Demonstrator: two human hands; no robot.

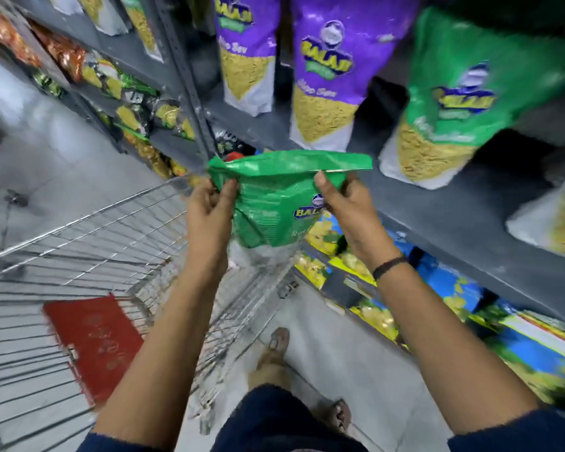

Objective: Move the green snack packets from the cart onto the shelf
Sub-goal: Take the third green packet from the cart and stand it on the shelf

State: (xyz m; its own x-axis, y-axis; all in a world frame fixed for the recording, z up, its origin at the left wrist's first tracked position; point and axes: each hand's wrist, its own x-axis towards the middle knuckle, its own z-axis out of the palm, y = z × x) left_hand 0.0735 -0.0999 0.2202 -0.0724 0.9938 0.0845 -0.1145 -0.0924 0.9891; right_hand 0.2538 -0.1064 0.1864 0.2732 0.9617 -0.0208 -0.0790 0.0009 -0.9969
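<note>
I hold a green snack packet (274, 203) by its top edge in front of me, just above the cart's right rim and below the grey shelf (454, 223). My left hand (209, 207) pinches its left corner. My right hand (346, 203) pinches its right corner. Another green snack packet (454, 102) stands upright on the shelf at the upper right, blurred. The wire cart (95, 243) sits at the lower left with a red flap (95, 340) on its seat; no packets show inside the part I can see.
Two purple packets (333, 76) stand on the shelf left of the green one. A white and yellow packet (558, 216) lies at the far right. Blue and yellow packets (437, 298) fill the shelf below. My feet (274, 347) stand between cart and shelving.
</note>
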